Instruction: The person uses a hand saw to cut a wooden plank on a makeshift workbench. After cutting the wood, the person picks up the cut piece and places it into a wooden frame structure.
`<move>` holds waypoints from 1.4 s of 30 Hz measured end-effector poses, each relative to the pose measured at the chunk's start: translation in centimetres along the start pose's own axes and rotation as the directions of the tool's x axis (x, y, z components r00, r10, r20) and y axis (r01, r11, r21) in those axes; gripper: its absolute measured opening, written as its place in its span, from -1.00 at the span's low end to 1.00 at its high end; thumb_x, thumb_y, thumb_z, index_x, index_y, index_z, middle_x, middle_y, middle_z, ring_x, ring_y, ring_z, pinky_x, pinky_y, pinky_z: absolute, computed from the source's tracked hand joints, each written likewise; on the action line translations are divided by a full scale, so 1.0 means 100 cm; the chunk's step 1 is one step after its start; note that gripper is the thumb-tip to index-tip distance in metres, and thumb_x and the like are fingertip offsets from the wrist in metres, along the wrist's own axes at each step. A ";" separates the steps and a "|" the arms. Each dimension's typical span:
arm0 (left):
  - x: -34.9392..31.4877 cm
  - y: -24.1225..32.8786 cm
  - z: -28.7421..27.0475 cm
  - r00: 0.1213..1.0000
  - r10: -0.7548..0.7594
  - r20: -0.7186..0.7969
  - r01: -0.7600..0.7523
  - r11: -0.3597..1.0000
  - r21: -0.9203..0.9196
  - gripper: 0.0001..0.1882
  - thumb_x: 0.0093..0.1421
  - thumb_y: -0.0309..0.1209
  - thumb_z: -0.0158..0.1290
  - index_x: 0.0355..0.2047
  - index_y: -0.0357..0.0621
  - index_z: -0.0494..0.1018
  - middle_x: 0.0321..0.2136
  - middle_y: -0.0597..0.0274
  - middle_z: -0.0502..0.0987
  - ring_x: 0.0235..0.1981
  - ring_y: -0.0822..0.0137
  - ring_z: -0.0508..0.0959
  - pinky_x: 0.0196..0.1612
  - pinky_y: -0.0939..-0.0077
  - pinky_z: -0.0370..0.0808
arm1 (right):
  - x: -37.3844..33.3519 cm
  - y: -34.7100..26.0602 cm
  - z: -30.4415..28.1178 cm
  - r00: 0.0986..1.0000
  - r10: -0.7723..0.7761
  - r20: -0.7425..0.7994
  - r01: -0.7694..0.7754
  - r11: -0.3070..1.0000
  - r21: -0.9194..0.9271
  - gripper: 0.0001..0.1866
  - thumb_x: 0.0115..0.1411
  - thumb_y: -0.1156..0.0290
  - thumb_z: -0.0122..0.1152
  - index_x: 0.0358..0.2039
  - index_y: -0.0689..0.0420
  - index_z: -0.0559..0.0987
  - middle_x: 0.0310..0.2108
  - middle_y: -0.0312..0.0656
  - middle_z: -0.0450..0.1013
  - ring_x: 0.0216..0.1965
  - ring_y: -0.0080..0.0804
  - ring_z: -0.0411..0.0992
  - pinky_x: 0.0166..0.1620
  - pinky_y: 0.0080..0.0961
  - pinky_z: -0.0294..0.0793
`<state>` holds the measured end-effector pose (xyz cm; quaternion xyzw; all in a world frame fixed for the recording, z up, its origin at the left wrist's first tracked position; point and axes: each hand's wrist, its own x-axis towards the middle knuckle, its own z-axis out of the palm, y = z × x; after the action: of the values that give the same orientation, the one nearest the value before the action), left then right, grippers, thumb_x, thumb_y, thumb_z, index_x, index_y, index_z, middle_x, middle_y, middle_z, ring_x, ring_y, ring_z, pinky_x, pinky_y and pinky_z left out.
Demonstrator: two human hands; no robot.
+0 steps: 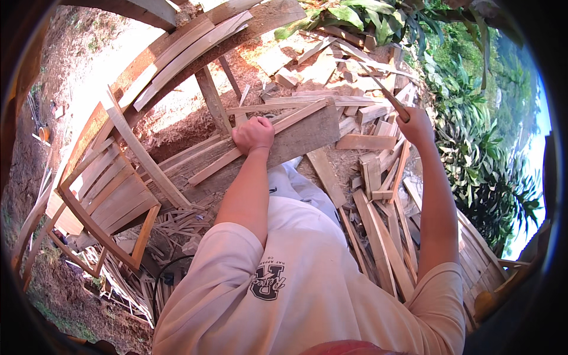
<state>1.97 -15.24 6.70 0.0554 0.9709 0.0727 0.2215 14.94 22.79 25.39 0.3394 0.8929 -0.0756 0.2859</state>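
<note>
My left hand point(254, 135) is closed in a fist around a narrow wooden strip point(296, 117), pressing it on a wide, weathered plank point(307, 131) in front of me. The strip slants along the plank, from near left to far right. Raised out to the right, my right hand point(416, 126) is wrapped round the wooden handle of a long-bladed knife point(387, 94). Its thin blade, seen nearly edge-on, points up and to the left, apart from the strip. My fingers hide part of the handle.
Wood offcuts point(367, 142) lie heaped beyond and right of the plank. A slatted wooden frame point(112, 192) stands at the left, with thin sticks point(177, 228) near it. A long beam point(195, 50) carrying loose boards crosses the far left. Leafy plants point(473, 130) grow at the right.
</note>
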 end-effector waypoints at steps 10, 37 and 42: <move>-0.001 -0.003 0.002 1.000 -0.019 -0.010 0.019 1.000 0.020 -0.60 0.27 -0.09 -0.02 -0.54 0.01 0.67 -0.56 0.09 0.65 -0.40 0.08 0.66 -0.06 0.21 0.43 | -0.157 -0.087 -0.055 0.979 -0.190 -0.076 0.205 0.908 0.366 -0.86 0.05 0.43 0.34 -0.50 0.17 0.55 -0.62 0.02 0.44 -0.54 0.08 0.46 -0.42 -0.13 0.40; -0.123 -0.010 -0.097 0.773 0.634 0.023 -0.539 0.674 -0.505 -0.68 0.27 -0.28 0.23 -0.17 -0.26 0.44 -0.40 -0.12 0.62 -0.37 -0.04 0.66 -0.30 0.13 0.53 | -0.384 -0.017 0.070 0.875 0.253 -0.414 0.247 0.501 0.829 -0.79 0.31 0.40 0.29 -0.40 0.29 0.60 -0.68 -0.15 0.39 -0.63 -0.50 0.36 -0.51 -0.40 0.31; -0.186 0.011 -0.139 0.702 0.691 0.176 -0.434 0.610 -0.663 -0.66 0.28 -0.28 0.27 -0.12 -0.27 0.45 -0.48 0.15 0.53 -0.45 0.40 0.48 -0.37 0.37 0.44 | -0.373 -0.014 0.073 0.742 0.268 -0.614 0.416 0.534 0.736 -0.83 0.30 0.39 0.33 -0.32 0.25 0.61 -0.61 -0.12 0.46 -0.62 -0.46 0.40 -0.50 -0.37 0.34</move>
<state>12.61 -18.41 27.16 0.3100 0.7594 0.4160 0.3927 39.97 -1.70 40.28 0.3945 0.7956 -0.3820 -0.2556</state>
